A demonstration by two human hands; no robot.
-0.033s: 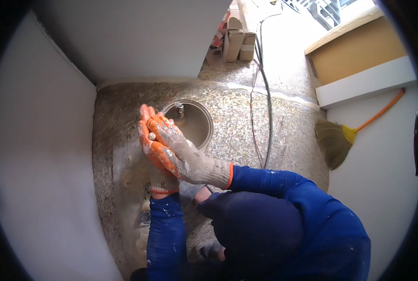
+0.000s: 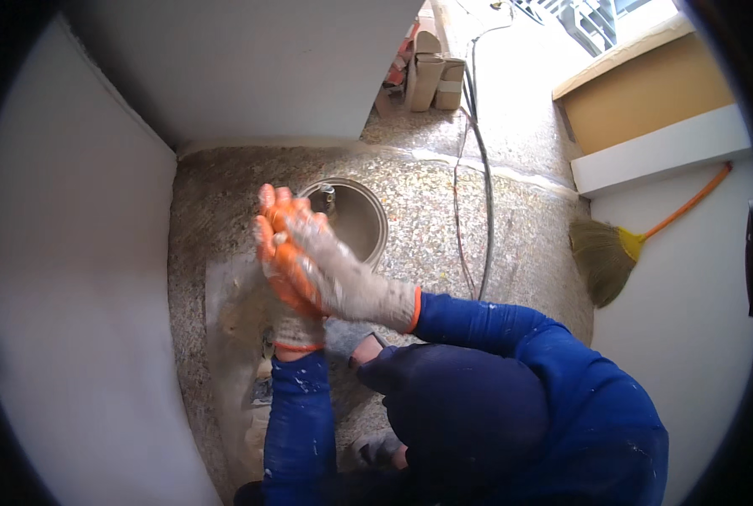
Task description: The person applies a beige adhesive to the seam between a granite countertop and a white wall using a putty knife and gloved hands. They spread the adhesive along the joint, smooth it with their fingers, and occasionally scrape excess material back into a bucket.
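Both hands wear pale knit gloves with orange coated palms, smeared with whitish grime. My left hand (image 2: 280,287) is turned palm up, its fingers pointing away from me. Laid across it, my right hand (image 2: 330,263) presses down palm to palm, blurred by motion. A small pale lump (image 2: 279,239) shows between the palms at their left edge; its material I cannot make out. Just beyond and right of the hands stands a round bucket (image 2: 382,221). A shiny metal piece (image 2: 329,193) sticks up inside it near the far wall.
Dark cables (image 2: 484,169) run along the speckled floor to the right. A broom (image 2: 600,253) with an orange handle leans at the right wall. Cardboard pieces (image 2: 427,80) stand at the far end. White walls (image 2: 81,219) close in the left. Below the hands lies a dusty pale sheet (image 2: 225,295).
My right hand has shifted slightly over the left palm and is more blurred. The pale lump sits a little higher and to the right.
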